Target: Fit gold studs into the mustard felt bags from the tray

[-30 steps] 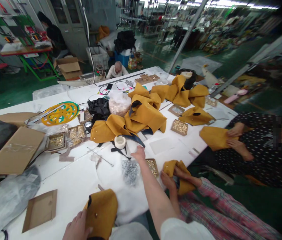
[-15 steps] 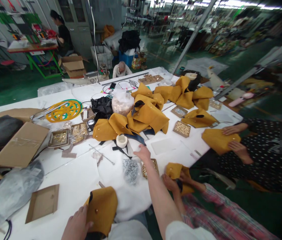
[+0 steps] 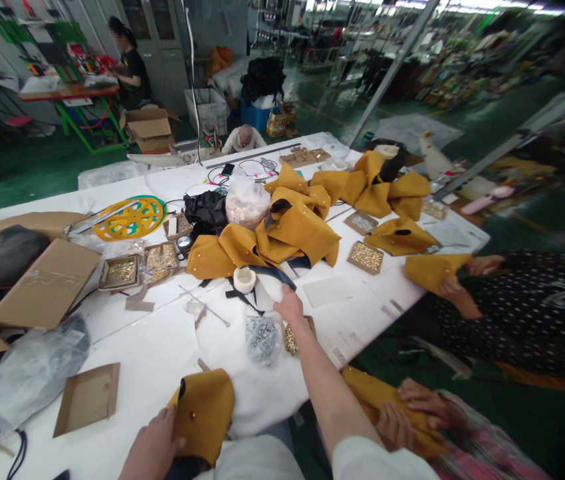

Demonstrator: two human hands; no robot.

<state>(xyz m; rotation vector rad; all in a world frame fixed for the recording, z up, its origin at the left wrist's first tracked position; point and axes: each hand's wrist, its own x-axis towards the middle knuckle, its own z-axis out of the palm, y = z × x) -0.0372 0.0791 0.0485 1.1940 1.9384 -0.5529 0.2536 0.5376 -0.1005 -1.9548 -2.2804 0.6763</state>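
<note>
My left hand is closed on the near edge of a mustard-yellow fabric piece with a small metal stud and a dark underside. My right hand reaches across the table, thumb apart from the fingers. Its fingertips are at the end of a dark blue strip that sticks out from a heap of yellow pieces. Contact with the strip cannot be made out. Below my right wrist sits a small box of gold studs, partly covered by my forearm. Beside it lies a clear bag of silver parts.
A white tape roll and a thin metal rod lie on the table. An empty cardboard tray is at left. On the right, one co-worker's hands and another's handle yellow pieces.
My right hand has moved slightly away from me toward the dark strip. My left hand keeps its hold. The nearer co-worker's hands and yellow piece have shifted down and right.
</note>
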